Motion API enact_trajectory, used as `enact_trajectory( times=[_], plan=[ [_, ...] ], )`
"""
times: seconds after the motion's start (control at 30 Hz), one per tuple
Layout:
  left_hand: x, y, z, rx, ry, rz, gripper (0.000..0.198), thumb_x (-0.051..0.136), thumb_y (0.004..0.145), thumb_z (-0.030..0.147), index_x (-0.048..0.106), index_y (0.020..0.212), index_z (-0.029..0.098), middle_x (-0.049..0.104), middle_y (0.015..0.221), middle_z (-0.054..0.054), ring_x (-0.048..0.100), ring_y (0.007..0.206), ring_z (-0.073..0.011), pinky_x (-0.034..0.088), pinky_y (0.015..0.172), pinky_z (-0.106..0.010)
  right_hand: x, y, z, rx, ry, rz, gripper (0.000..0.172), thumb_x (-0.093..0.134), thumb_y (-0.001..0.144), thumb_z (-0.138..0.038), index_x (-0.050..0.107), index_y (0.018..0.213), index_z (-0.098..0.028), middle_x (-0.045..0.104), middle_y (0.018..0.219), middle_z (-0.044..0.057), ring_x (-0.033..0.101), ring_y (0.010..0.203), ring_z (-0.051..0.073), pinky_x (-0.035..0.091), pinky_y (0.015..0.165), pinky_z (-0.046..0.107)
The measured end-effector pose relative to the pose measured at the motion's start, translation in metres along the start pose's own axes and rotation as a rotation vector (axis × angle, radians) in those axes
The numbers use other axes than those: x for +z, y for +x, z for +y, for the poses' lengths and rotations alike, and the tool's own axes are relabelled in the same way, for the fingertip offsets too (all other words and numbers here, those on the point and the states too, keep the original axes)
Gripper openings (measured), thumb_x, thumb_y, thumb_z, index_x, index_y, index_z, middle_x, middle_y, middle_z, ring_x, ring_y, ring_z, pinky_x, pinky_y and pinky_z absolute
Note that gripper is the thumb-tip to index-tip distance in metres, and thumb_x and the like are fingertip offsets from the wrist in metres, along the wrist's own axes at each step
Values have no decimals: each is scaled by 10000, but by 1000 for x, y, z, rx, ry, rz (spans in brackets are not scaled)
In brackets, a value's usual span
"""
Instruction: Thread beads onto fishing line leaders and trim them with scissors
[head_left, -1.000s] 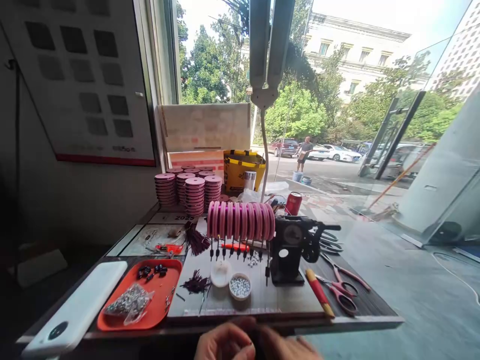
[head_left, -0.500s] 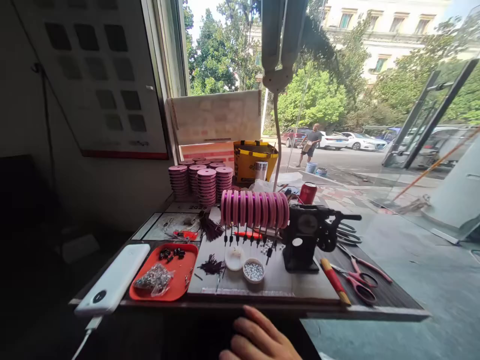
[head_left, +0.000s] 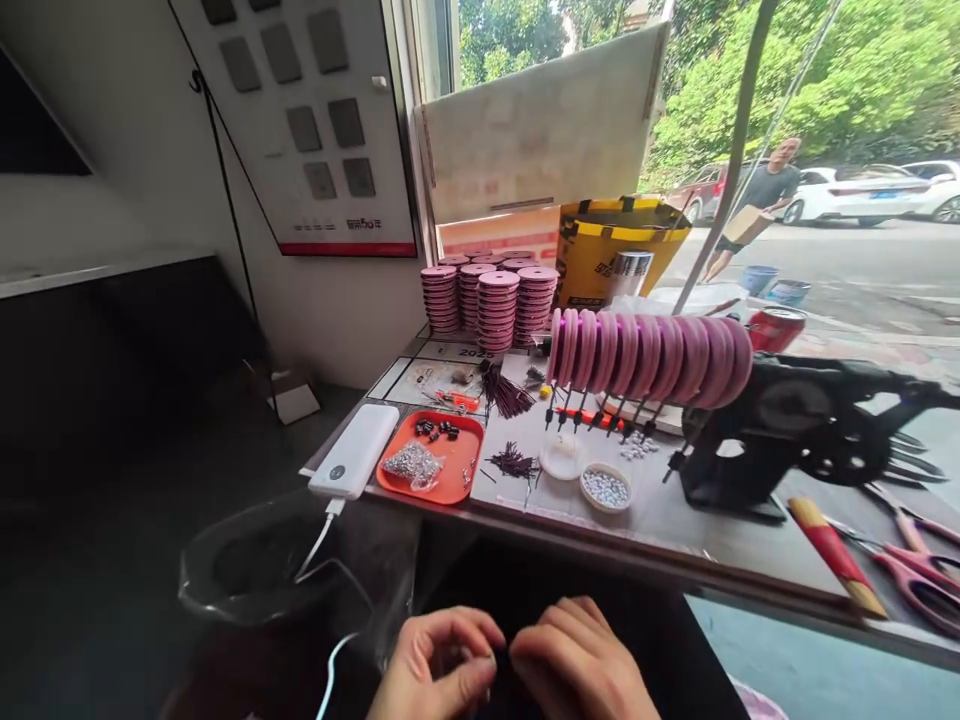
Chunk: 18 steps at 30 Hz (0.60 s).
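Head: hands adjacent, near table

The white oblong power bank lies left of the orange plastic tray on the dark flat table. The round white bead cup stands between tray and black metal winder, with stacked pink disc-shaped spools behind the tray.

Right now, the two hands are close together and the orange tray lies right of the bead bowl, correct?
Not quite: the head view shows the orange tray left of the bead bowl. The left hand and right hand are indeed close together.
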<state>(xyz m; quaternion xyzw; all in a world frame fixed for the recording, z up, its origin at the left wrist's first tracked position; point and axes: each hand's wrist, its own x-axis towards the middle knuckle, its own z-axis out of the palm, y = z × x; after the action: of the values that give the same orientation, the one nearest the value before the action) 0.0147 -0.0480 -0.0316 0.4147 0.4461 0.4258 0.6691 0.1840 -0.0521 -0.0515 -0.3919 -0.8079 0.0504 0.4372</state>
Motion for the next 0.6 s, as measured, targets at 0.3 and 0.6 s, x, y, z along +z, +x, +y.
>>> enact_trajectory(
  times=[0.3,0.6],
  plan=[
    [7,-3,-17,-11,-43,116,375,813,525,473,683,641,140,592,469,14,453,377,-50,325,396,-161,-3,3,-10,173,52,53,213,439,932,-268,551,759,-217,510,554,-40,507,495,99,395,491,217],
    [7,-5,-18,216,169,214,221,798,588,365,710,579,162,654,593,-26,578,552,-133,444,530,-194,-6,1,-7,48,-5,29,86,532,849,-153,521,789,-213,556,577,-45,512,492,95,379,504,228]
  ],
)
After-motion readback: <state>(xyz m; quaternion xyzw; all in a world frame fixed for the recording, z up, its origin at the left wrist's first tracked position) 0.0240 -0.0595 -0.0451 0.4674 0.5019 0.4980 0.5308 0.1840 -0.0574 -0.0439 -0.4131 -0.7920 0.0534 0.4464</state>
